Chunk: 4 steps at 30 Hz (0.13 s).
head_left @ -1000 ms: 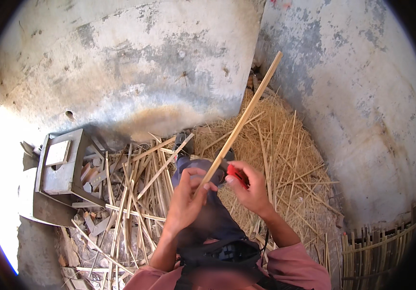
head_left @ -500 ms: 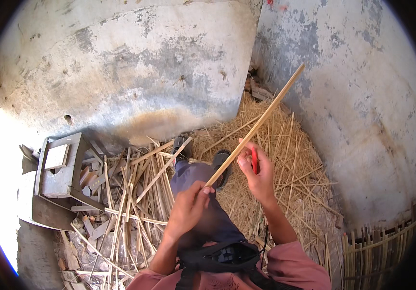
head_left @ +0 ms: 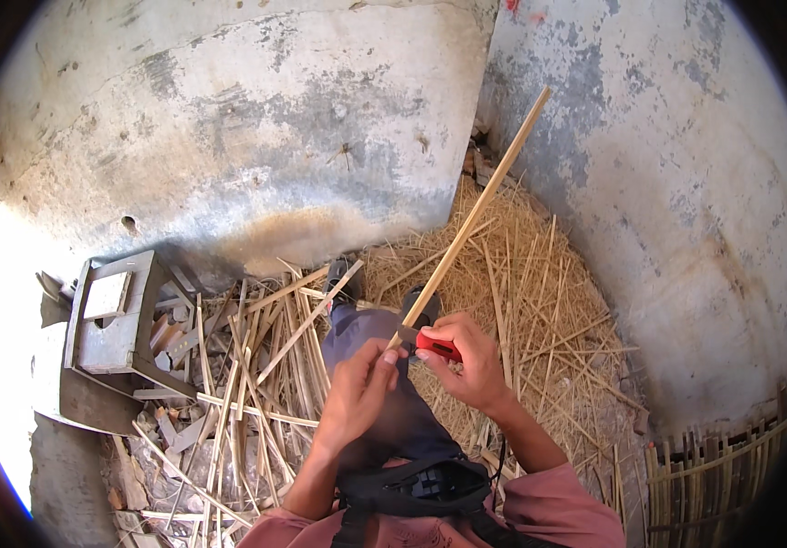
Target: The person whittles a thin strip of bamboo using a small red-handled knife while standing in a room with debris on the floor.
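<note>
My left hand (head_left: 354,388) is closed on the near end of a long, pale split strip (head_left: 475,215) of wood or bamboo. The strip slants up and away to the right, its far end in the air. My right hand (head_left: 468,363) grips a red-handled knife (head_left: 439,347) just right of the left fingers. Its dark blade (head_left: 407,334) lies against or across the strip near the held end; exact contact is too small to tell. Both hands are above my dark-trousered leg (head_left: 411,411).
Loose strips (head_left: 293,365) lie piled at left, beside a worn wooden box (head_left: 119,310) among rubble. Straw-like shavings (head_left: 549,283) cover the floor to the right. Peeling walls (head_left: 338,119) meet in the far corner. A slatted fence-like panel (head_left: 722,484) stands at lower right.
My right hand has come down and nearer to my left hand, with the knife turned so its blade is at the strip. The strip's far end has swung slightly left and up.
</note>
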{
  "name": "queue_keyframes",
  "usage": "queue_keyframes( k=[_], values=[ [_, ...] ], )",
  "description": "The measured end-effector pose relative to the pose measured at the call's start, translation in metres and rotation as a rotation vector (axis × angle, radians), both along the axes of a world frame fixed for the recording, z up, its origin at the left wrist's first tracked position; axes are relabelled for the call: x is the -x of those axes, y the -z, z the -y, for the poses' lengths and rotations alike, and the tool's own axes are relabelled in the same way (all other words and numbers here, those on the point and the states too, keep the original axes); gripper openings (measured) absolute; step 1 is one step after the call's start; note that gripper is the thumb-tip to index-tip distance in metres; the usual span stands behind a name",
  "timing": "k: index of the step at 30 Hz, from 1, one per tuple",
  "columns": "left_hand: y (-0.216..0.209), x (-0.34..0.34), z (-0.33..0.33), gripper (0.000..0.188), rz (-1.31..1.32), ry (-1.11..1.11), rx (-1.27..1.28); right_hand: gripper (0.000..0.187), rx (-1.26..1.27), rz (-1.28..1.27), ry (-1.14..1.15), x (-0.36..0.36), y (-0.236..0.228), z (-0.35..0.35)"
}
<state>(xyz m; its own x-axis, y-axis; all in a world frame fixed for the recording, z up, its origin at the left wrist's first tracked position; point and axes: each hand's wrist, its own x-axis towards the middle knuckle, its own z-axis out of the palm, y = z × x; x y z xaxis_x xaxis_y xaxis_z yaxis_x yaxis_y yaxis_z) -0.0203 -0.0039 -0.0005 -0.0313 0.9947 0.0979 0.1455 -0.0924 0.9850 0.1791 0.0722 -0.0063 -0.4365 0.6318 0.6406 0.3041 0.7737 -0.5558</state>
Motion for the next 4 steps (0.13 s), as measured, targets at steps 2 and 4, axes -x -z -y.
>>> queue_keyframes(
  k=[2,4],
  values=[
    [0.0038,-0.0004,-0.0002,0.023,0.007,0.017,-0.023,0.030,0.006,0.004,-0.008,0.0003,0.0006,0.0014],
    [0.0052,-0.0014,-0.0002,0.022,0.022,0.023,-0.041,0.033,0.063,0.001,-0.025,-0.0012,0.0011,0.0031]
  ],
)
